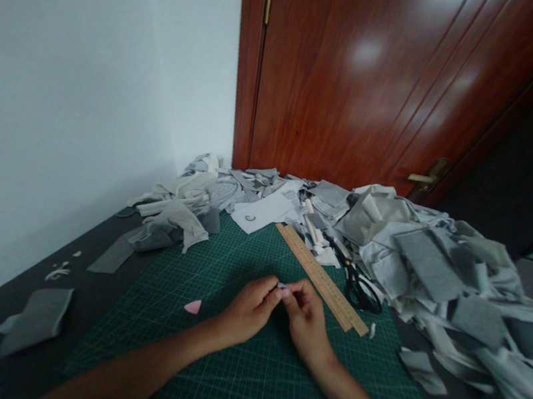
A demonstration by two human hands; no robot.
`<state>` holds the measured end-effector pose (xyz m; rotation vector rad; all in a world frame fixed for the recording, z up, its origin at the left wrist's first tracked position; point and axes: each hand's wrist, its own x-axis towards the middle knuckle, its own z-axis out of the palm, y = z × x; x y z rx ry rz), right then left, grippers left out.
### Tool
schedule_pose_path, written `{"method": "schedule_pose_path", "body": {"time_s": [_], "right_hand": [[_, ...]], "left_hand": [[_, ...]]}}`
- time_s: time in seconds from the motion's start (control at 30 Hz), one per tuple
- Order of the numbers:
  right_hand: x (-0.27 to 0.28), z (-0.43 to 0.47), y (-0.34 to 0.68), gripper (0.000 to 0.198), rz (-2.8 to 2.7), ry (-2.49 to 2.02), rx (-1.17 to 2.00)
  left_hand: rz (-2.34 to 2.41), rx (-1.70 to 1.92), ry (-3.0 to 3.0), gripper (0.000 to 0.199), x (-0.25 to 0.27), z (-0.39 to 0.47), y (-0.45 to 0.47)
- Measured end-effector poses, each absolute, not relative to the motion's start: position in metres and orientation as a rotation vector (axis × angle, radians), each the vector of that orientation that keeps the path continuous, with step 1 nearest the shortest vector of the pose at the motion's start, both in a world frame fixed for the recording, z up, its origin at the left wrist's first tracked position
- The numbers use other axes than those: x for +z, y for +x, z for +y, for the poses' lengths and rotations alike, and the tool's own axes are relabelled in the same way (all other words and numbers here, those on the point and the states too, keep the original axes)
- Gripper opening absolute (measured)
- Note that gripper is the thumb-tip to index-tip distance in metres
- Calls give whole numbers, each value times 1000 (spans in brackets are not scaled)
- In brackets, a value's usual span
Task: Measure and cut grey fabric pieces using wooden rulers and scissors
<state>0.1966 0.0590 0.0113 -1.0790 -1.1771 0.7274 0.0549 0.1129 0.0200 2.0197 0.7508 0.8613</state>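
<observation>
Over the middle of the green cutting mat (237, 384), my two hands meet at the fingertips. My left hand (252, 308) and my right hand (306, 317) are both closed, pinching a small pale grey scrap (282, 286) between thumbs and forefingers. Most of this scrap is covered by the fingers; it looks like fabric, though its shape is hard to make out. A pink, rounded-triangle tailor's chalk (193, 307) lies on the mat to the left of my left wrist.
Two wooden rulers (322, 279) and black-handled scissors (358, 288) lie right of my hands. Grey and white fabric scraps (400, 248) heap along the back and right. White paper (264, 213) lies behind. A grey fabric piece (38, 318) sits at left, near the wall (85, 96).
</observation>
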Motion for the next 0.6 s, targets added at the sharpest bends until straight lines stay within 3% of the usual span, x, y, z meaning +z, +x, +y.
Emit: {"method": "schedule_pose_path", "body": {"time_s": [0.13,0.27,0.37,0.6], "right_hand": [[15,58,201,20,-1219,-1031,802],[22,56,217,26,-1412,-1044,597],[31,53,229,15,-1762,-1048,549],[46,63,256,27,-1690,-1230,830]], "left_hand": [[731,868,1890,40,24,114,57],[712,873,1858,41,25,116,55],[651,847,1853,42,22,117,52],[679,877,1801,45,34,126,47]]}}
